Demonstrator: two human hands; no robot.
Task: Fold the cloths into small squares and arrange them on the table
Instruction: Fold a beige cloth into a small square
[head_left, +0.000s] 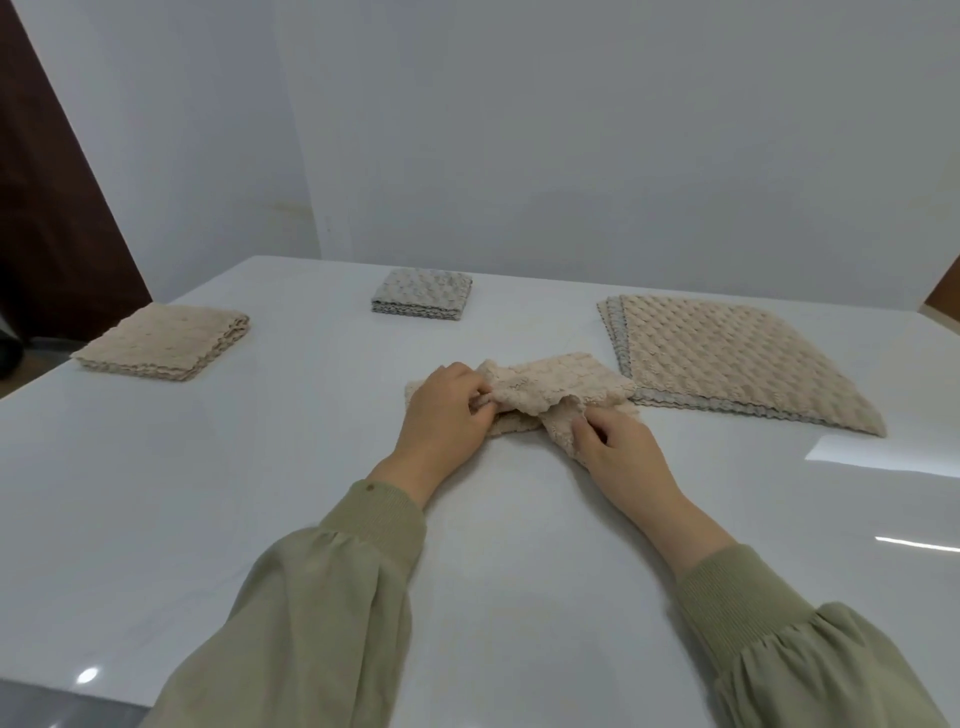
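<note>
A fold is under way. The left hand (447, 410) and right hand (623, 457) both have their fingers curled, each pinching a bunched edge of the beige cloth (561, 379), which lies on the table (493, 571) partly doubled over and rumpled between them. The step looks like a middle fold, not the last. Next, the pinched edges likely need to be drawn level and laid onto the far edge, then pressed flat so the corners meet.

Touching the cloth on its right is a flat stack (737, 364) of unfolded cloths. Well to the cloth's left sits a folded beige pile (166, 343). Beyond the cloth, slightly left, sits a folded grey pile (422, 299).
</note>
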